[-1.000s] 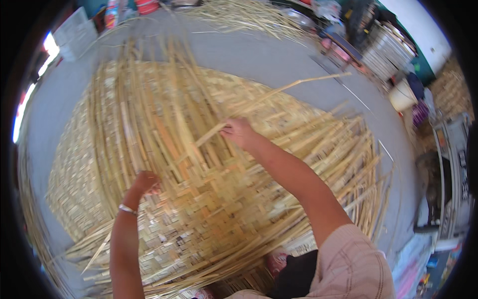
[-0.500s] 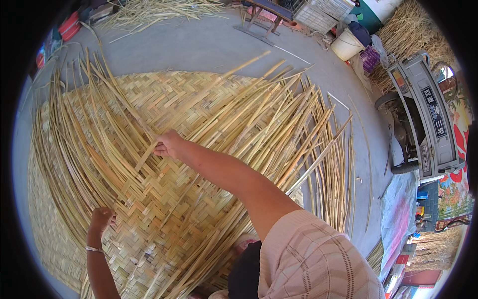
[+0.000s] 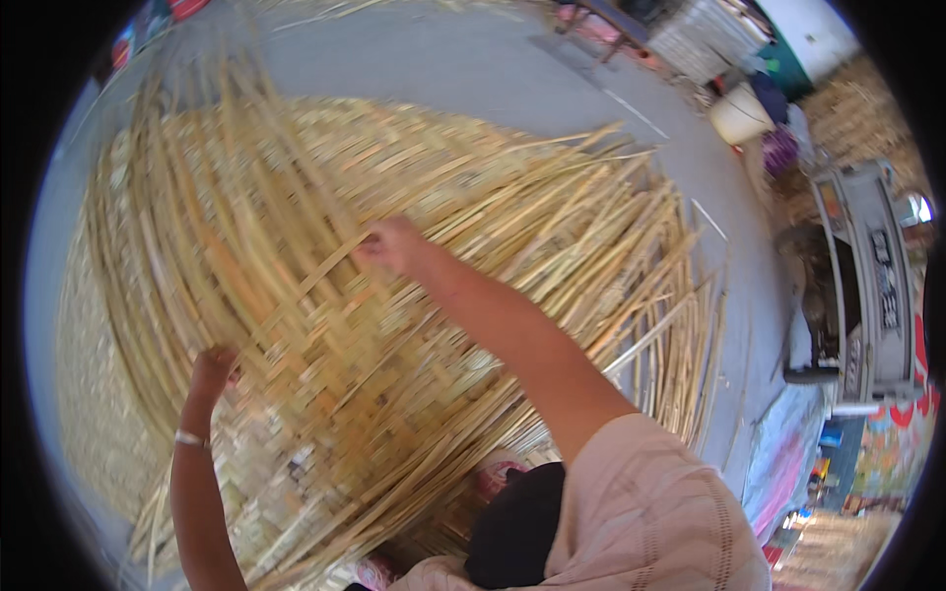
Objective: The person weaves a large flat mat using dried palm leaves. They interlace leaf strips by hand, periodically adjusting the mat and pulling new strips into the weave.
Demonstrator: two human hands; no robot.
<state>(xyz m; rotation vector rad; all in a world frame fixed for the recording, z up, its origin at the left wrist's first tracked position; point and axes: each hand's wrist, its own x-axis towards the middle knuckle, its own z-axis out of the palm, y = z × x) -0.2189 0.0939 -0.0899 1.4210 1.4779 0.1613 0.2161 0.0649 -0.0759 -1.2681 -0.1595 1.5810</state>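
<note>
Below me spreads a woven reed mat [image 3: 345, 414] in a slanting herringbone pattern, with long loose strips at its edges. My right hand [image 3: 392, 246], reaching across it, is closed on a flat reed strip [image 3: 330, 264] that slants down-left into the weave. Near the left bundle of long strips [image 3: 187, 266], my left hand [image 3: 215, 372] is curled low over the weave. What its fingers hold, if anything, cannot be made out. A silvery bracelet [image 3: 192, 439] circles my left wrist. More loose strips [image 3: 581, 236] fan out beyond my right forearm. Motion blurs the far strips.
On the grey floor [image 3: 473, 74] at the far right stand a bench [image 3: 616, 20], a pale crate [image 3: 705, 44] and a cream bucket [image 3: 741, 115]. A grey three-wheeled cart [image 3: 877, 295] is at the right, near a bluish plastic sheet [image 3: 783, 443].
Both my hands have moved farther away over the mat, the right one also to the right with the strip in its fingers. The left strips have swung more upright, and the view has shifted.
</note>
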